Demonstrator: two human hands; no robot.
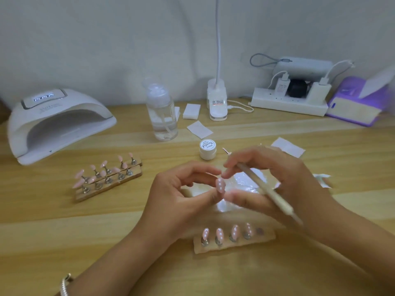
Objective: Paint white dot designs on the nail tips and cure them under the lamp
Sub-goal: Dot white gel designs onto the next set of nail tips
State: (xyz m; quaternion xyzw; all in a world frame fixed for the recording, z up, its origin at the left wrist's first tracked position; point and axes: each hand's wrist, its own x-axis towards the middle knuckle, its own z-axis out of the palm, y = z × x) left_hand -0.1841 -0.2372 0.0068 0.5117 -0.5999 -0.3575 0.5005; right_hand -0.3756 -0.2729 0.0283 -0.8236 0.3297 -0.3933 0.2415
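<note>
A pink nail tip point(220, 185) with white dots on it is held above the middle of the bench point(64, 231), standing upright between the two hands. The left hand point(181, 194) pinches it from below with thumb and curled fingers; the base under the tip is hidden. The right hand point(280, 178) grips a pale dotting pen point(264, 190) that slants across its fingers, with a thin metal point sticking out past them on the far side. Motion blur hides whether the pen touches the tip.

Just in front of the hands, a wooden nail stand point(235, 243) carries four pink tips with white dots, each upright on a metal mount, and a fifth mount at its right end is bare. Under the hands lies a shiny, brightly lit sheet point(245, 180).

Just beyond the hands sits a small white gel jar point(207, 149) with its lid on, so its contents do not show. Behind it, a clear pump bottle point(162, 113) holds clear liquid in its lower part. To the left, two more wooden stands point(108, 181) lie side by side, full of plain pink tips. At the far left stands a white curing lamp point(57, 122), its display lit and its opening holding nothing visible. White wipes point(199, 129) lie near the bottle, a power strip point(288, 103) against the wall.
</note>
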